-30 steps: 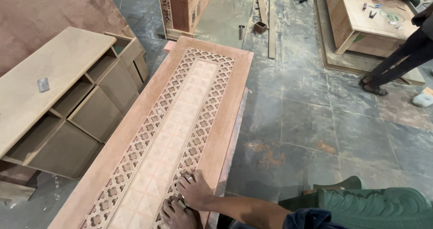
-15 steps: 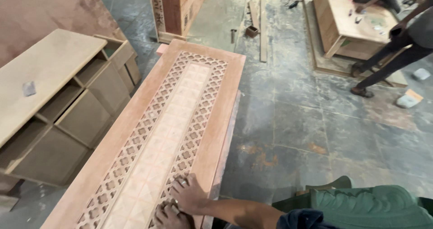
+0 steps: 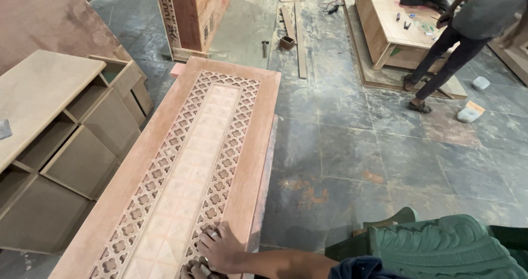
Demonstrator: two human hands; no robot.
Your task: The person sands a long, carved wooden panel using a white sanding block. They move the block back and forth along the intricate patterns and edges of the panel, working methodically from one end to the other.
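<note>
Carved door panel lay flat, running 6 to 12 o'clock. Right hand pressed on lattice at 6, fingers spread. Left hand below it, mostly cropped; grip unclear. Shelf unit at 9. Another person at 1.
</note>
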